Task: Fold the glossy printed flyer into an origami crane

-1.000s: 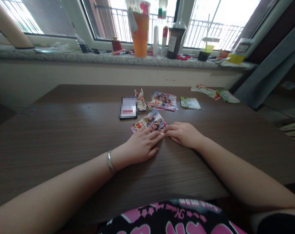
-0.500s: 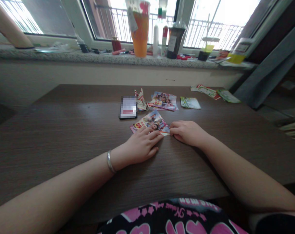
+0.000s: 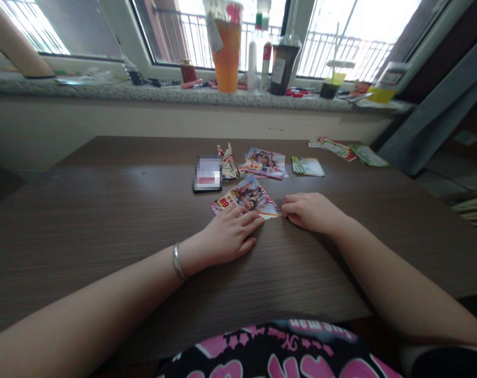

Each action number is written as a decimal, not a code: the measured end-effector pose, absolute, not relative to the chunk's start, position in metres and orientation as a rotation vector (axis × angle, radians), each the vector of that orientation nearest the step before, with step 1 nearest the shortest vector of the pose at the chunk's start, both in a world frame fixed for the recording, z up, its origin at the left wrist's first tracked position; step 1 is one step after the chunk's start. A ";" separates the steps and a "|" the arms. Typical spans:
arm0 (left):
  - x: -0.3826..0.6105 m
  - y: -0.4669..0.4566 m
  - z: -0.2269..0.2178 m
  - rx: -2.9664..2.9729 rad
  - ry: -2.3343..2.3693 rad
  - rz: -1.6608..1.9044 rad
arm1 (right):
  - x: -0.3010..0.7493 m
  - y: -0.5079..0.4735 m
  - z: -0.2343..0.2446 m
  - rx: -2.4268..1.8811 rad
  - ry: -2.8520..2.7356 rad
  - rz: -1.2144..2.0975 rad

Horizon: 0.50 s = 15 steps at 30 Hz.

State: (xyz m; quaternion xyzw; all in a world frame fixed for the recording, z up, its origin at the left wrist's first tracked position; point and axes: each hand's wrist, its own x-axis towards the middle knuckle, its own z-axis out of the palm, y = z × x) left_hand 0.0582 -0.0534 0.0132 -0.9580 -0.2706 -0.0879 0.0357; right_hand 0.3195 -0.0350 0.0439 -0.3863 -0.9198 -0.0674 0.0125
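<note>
A colourful printed leaflet (image 3: pixel 246 197), folded into a triangle, lies on the dark wooden table (image 3: pixel 104 210) in front of me. My left hand (image 3: pixel 230 236) lies flat with its fingers stretched out, pressing on the leaflet's near left part; a silver bangle is on that wrist. My right hand (image 3: pixel 311 212) rests to the right, fingers curled and pressed against the table at the leaflet's right corner. Whether it grips the paper I cannot make out.
A phone (image 3: pixel 207 173) lies beyond the leaflet, beside a folded paper shape (image 3: pixel 228 163) and more leaflets (image 3: pixel 265 163), (image 3: pixel 308 166), (image 3: pixel 340 148). The windowsill (image 3: pixel 104 92) holds an orange drink cup (image 3: pixel 226 47), a dark drink cup (image 3: pixel 283 65) and bottles.
My right hand has slid to the right along the leaflet's near edge, away from my left hand. More of the leaflet's right corner now shows. The left hand has stayed put.
</note>
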 end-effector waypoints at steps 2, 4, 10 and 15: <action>0.058 -0.053 0.013 -2.947 -0.837 -0.265 | 0.321 -0.035 0.045 -1.204 -2.871 -0.194; 0.058 -0.054 0.013 -2.947 -0.840 -0.261 | 0.323 -0.034 0.045 -1.231 -2.865 -0.189; 0.058 -0.054 0.013 -2.939 -0.845 -0.253 | 0.318 -0.034 0.038 -1.159 -2.753 -0.122; 0.059 -0.054 0.013 -2.934 -0.825 -0.262 | 0.305 -0.037 0.028 -0.933 -2.785 -0.056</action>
